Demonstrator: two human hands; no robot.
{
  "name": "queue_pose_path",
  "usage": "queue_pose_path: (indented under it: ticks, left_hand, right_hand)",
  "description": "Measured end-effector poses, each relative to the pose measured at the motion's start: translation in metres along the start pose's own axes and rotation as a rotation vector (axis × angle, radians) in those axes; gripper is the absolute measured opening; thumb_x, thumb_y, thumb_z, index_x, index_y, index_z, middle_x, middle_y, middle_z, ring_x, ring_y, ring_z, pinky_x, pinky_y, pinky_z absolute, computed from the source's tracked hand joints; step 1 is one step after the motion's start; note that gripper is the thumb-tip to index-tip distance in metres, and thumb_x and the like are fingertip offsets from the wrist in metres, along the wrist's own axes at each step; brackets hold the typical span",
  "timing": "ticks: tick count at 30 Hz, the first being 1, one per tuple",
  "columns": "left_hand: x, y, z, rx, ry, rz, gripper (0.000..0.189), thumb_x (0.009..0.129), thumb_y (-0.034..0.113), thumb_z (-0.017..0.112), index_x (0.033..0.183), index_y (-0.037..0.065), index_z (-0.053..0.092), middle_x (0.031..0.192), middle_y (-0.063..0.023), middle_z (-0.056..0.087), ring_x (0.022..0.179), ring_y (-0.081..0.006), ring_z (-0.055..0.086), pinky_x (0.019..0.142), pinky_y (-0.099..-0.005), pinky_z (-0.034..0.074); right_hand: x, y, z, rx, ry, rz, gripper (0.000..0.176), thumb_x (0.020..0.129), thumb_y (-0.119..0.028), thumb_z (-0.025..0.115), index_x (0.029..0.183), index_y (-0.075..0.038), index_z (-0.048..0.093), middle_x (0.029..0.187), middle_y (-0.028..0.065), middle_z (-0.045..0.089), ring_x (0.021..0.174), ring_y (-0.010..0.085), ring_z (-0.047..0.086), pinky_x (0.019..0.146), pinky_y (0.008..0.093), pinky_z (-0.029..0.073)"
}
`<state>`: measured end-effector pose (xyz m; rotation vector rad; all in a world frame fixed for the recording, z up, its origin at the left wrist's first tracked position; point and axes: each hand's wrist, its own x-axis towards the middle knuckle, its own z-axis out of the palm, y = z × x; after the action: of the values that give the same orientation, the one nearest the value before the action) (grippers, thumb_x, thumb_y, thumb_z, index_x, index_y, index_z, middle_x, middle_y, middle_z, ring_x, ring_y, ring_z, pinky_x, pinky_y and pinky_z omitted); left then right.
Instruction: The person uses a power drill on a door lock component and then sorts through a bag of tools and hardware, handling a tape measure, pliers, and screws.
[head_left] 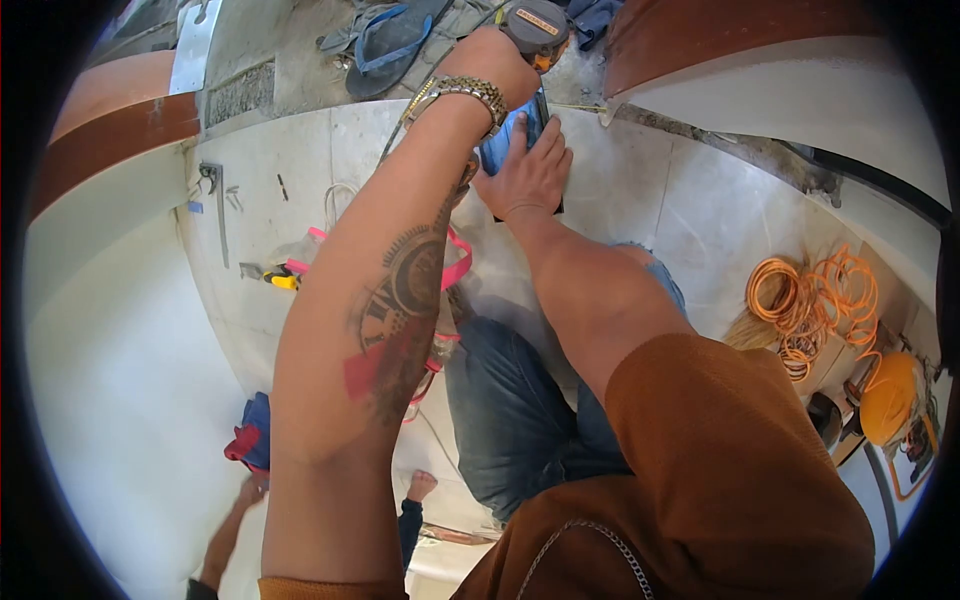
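Observation:
My left hand (500, 70) is at the top centre, curled, with a metal watch (470, 95) on the wrist. Its fingers are turned away and hidden, so what they hold cannot be made out. Beside it is a round dark tape measure (535, 25) with an orange label. A thin yellow line like a tape blade (582, 107) runs to the right just past the hand. My right hand (530, 170) lies flat, fingers spread, on a dark-edged flat piece with a shiny blue surface (494, 152).
A blue flip-flop (395, 45) lies at the back. A metal square (215, 200) and a yellow-handled tool (282, 281) lie left on the pale floor. Coiled orange cord (780, 290) is at right. Another person's hand (255, 487) touches blue and red cloth (252, 435) at lower left.

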<state>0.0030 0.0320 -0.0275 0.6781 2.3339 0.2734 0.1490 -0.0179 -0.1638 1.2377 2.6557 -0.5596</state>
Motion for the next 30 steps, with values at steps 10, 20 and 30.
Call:
queue_pose_path:
  ticks: [10,20,30]
  left_hand:
    - [-0.008,0.006,0.004,0.022,0.029,-0.035,0.036,0.084,0.024,0.073,0.111,0.001,0.076,0.114,-0.0228,0.075,0.108,-0.038,0.072,0.094,-0.0433,0.058]
    - [0.005,0.0,0.012,-0.045,0.198,0.141,0.027,0.09,0.027,0.066,0.104,0.006,0.076,0.108,-0.0258,0.073,0.104,-0.0432,0.07,0.088,-0.0474,0.056]
    - [-0.004,0.016,0.008,-0.035,0.163,0.118,0.033,0.095,0.032,0.063,0.111,0.006,0.076,0.117,-0.0252,0.072,0.114,-0.0403,0.068,0.096,-0.046,0.055]
  right_hand:
    - [0.001,0.002,0.007,-0.023,0.015,-0.013,0.099,0.083,-0.061,0.064,0.163,-0.012,0.033,0.164,0.0296,0.02,0.149,0.043,0.025,0.123,0.057,0.018]
    - [0.001,0.003,0.004,-0.004,0.011,-0.027,0.099,0.084,-0.06,0.066,0.163,-0.011,0.032,0.163,0.0307,0.02,0.148,0.0448,0.027,0.123,0.0569,0.019]
    - [0.003,0.005,0.01,-0.02,-0.009,-0.043,0.101,0.084,-0.059,0.07,0.164,-0.012,0.03,0.163,0.0306,0.02,0.148,0.0445,0.025,0.122,0.0556,0.019]
